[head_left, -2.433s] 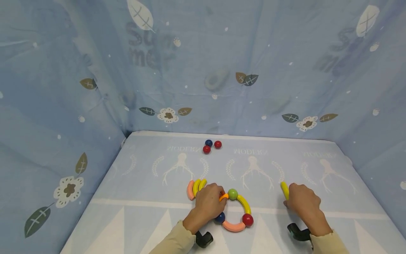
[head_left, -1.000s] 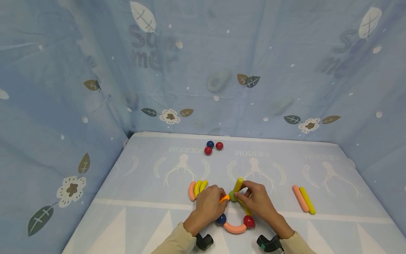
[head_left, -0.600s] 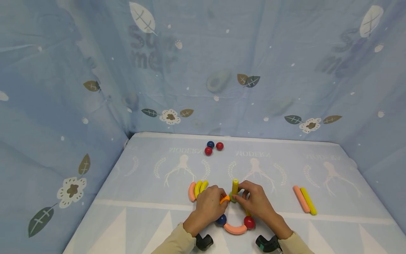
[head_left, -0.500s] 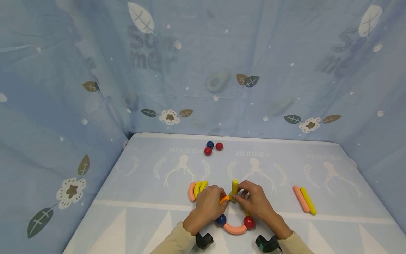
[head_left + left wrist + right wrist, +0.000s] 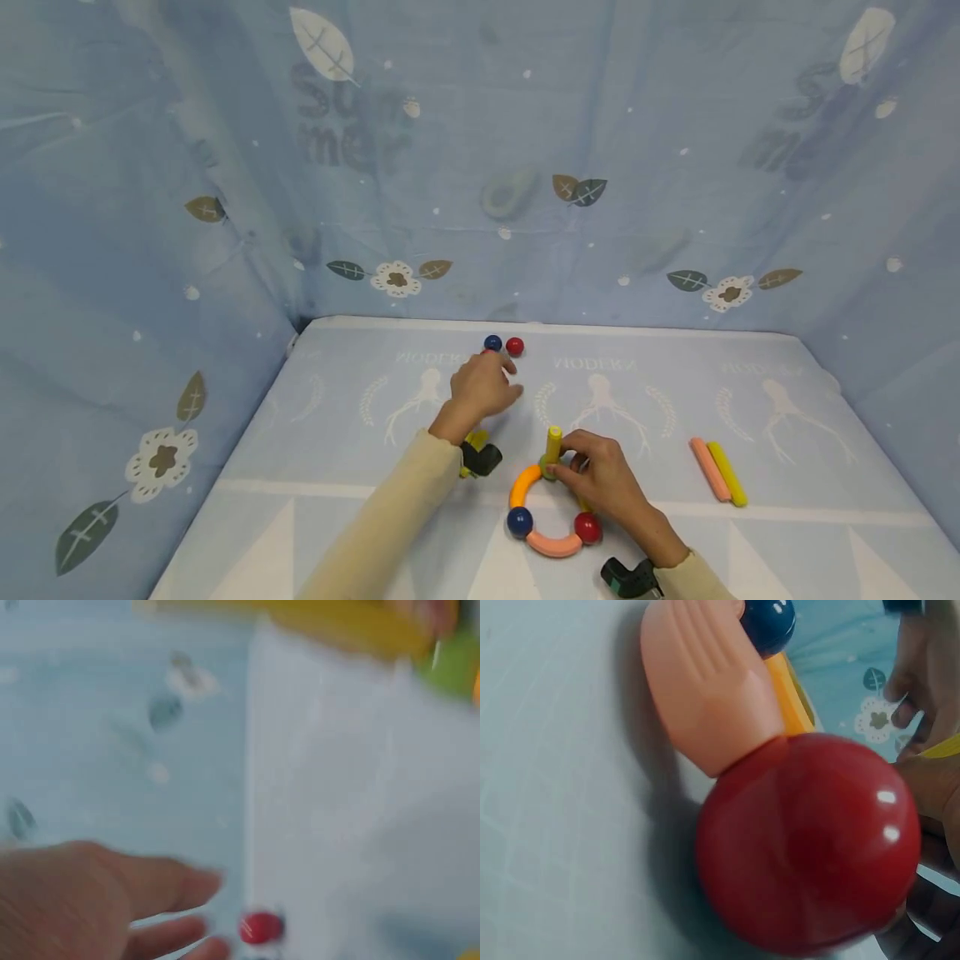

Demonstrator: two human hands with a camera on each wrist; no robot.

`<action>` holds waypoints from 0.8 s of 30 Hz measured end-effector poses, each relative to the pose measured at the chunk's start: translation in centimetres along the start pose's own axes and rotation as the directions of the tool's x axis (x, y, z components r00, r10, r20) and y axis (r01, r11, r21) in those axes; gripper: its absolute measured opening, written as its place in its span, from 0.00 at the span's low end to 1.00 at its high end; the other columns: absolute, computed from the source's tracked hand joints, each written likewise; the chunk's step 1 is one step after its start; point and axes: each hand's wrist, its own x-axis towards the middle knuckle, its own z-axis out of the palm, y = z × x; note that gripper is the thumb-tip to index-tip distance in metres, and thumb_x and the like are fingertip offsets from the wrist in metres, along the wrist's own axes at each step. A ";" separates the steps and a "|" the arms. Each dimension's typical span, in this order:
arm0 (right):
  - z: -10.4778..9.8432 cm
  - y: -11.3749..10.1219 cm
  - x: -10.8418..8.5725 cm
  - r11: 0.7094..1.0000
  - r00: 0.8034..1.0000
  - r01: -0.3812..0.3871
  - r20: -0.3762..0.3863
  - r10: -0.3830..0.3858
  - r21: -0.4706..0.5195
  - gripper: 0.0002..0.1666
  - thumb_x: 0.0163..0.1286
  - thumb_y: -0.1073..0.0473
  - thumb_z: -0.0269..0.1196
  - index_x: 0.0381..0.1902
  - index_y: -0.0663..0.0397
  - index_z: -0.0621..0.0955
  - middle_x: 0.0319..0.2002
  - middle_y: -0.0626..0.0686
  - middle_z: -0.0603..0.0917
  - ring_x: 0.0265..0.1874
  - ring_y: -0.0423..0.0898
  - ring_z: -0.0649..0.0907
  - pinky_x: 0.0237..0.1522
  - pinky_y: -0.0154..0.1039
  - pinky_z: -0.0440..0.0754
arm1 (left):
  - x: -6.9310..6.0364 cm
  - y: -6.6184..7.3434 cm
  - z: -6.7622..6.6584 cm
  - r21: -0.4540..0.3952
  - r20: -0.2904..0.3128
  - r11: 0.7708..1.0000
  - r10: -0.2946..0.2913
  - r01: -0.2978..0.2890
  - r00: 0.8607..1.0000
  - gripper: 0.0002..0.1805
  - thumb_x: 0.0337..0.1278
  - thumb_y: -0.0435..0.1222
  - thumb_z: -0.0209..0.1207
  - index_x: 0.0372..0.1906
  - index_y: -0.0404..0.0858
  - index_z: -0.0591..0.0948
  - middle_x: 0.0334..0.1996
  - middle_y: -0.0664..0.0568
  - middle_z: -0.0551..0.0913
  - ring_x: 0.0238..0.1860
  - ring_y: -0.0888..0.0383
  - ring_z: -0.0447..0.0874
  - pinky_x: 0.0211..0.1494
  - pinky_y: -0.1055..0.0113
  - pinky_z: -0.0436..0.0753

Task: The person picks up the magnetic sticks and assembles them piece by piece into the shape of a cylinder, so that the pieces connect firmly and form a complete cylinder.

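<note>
- Head view: I have the right grip, a bare hand, with thumb and fingers clenched on the lower part of a straight yellow stick.
- That stick stands upright on a glossy green ball; the fingertips sit where the two meet, so I cannot tell how deep it goes.
- The green ball belongs to a ring lying on the pale patterned surface: orange curved piece, dark blue ball, salmon curved piece, red ball, then a yellow curved piece, mostly hidden from me by the right grip.
- My left grip is released, holding nothing, fingers apart, near a partly covered red ball.
- Just beyond that I see a small blue ball and a second loose red ball.
- Under the left wrist, yellow pieces show only in part.
- Well off to the right, a salmon stick and another yellow stick lie side by side.
</note>
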 end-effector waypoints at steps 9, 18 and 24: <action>0.0 -0.1 -0.1 1.000 1.000 -0.027 -0.007 0.027 -0.003 0.14 0.51 0.66 0.77 0.34 0.48 0.85 0.32 0.42 0.83 0.21 0.33 0.75 0.24 0.32 0.78 | 5.5 -4.3 1.4 0.003 -0.155 0.974 -0.225 0.228 0.962 0.21 0.55 0.48 0.66 0.45 0.36 0.79 0.38 0.46 0.80 0.39 0.46 0.80 0.43 0.49 0.77; -0.1 -0.1 0.0 1.000 1.000 -0.013 0.000 0.013 0.016 0.13 0.52 0.65 0.77 0.34 0.49 0.85 0.32 0.42 0.82 0.21 0.34 0.75 0.24 0.32 0.78 | 6.6 -5.6 2.5 -0.065 -0.099 0.965 -0.261 0.256 0.960 0.24 0.52 0.54 0.68 0.44 0.40 0.81 0.36 0.49 0.81 0.35 0.50 0.77 0.43 0.54 0.75; -0.2 -0.1 -0.1 1.000 1.000 -0.018 -0.006 0.018 0.004 0.14 0.50 0.66 0.77 0.33 0.49 0.84 0.32 0.42 0.82 0.20 0.33 0.74 0.23 0.32 0.77 | 6.6 -5.8 2.9 -0.092 -0.107 0.964 -0.257 0.248 0.960 0.20 0.55 0.50 0.67 0.43 0.40 0.81 0.35 0.49 0.81 0.35 0.50 0.77 0.42 0.55 0.75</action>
